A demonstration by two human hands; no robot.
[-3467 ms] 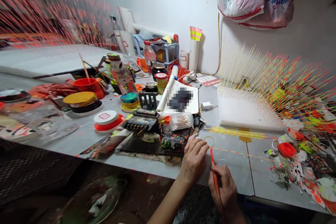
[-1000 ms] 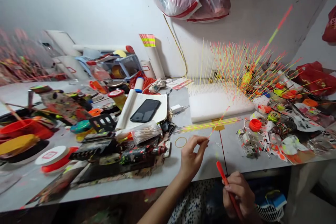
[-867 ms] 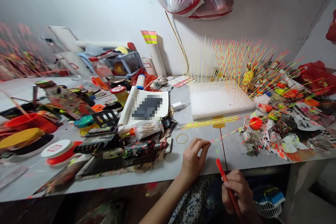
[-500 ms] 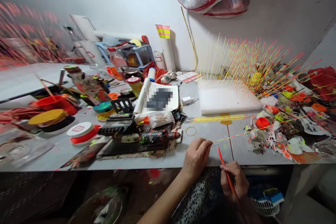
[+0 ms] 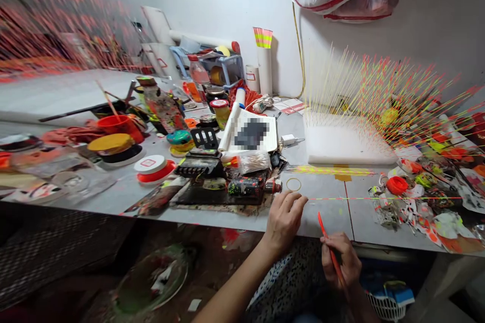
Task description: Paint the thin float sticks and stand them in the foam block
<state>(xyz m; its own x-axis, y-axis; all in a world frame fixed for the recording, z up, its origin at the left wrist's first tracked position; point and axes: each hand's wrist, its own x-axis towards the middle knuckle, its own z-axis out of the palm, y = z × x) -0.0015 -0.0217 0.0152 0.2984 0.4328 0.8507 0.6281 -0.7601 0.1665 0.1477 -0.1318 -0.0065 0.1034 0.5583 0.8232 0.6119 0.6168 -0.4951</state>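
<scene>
My left hand [image 5: 286,217] is closed near the table edge, its fingertips pinching the end of a thin stick [image 5: 379,198] with red and yellow-green bands. The stick reaches to the right, nearly level, over the table. Lower right, my right hand [image 5: 343,257] grips a slim paintbrush [image 5: 333,257] with an orange-red pointed tip. The brush tip is below the stick and apart from it. A yellowish ring [image 5: 293,184] lies just beyond my left fingers. Beyond it is a row of thin yellow sticks [image 5: 329,170] lying flat.
A white foam block [image 5: 348,144] bristles with upright coloured sticks. Paint-smeared clutter with a red cap [image 5: 397,185] lies at right. To the left are a spattered dark bottle [image 5: 246,186], a white-and-red round container [image 5: 153,167] and jars. A basin [image 5: 151,280] stands below the table.
The view has swung left, so the table appears shifted to the right. The banded stick, tilted up to the right before, now lies nearly level. Both hands keep their grips.
</scene>
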